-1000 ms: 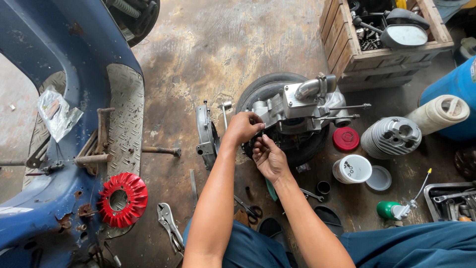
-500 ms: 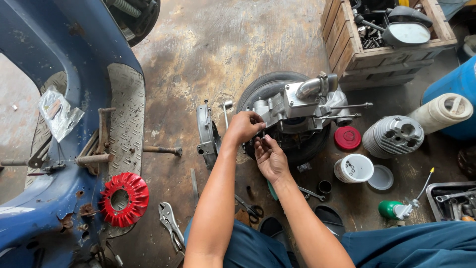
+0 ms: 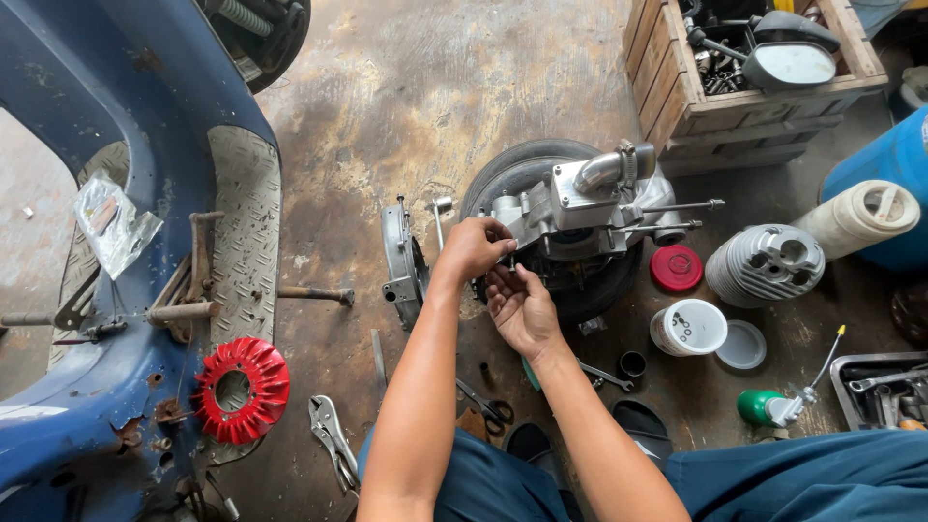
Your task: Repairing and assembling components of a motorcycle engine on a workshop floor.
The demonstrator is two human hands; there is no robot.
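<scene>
On the stained concrete floor [image 3: 406,106], near the middle of the scene, a grey metal engine block [image 3: 580,208] lies on top of a black tyre [image 3: 527,164]. Both hands work at its left side. The left hand [image 3: 474,248] has its fingers curled together, pinching something small against the engine casing; what it grips is too small to make out. The right hand [image 3: 520,307] lies just below and touching it, palm up and fingers loosely spread, holding nothing that can be seen.

Just right of the engine stands a round red lid [image 3: 676,268], and near it a white tub [image 3: 688,327] with small dark parts inside, its white lid [image 3: 742,345] lying flat beside it. Further right sit a finned grey cylinder [image 3: 766,263] and a cream-coloured roll [image 3: 857,217] leaning against a blue drum [image 3: 884,169]. A green oil can [image 3: 768,406] with a long spout lies near the right edge, by a metal tray of tools [image 3: 884,391].

At the far right, a wooden crate [image 3: 696,97] holds mirrors and metal parts. To the left, a blue scooter frame [image 3: 106,126] carries a crumpled clear plastic bag [image 3: 111,222] on its footboard, and a red finned fan wheel [image 3: 237,389] rests near it. Locking pliers [image 3: 331,440] lie on the floor nearby, and a grey cover plate [image 3: 398,259] stands left of the hands.
</scene>
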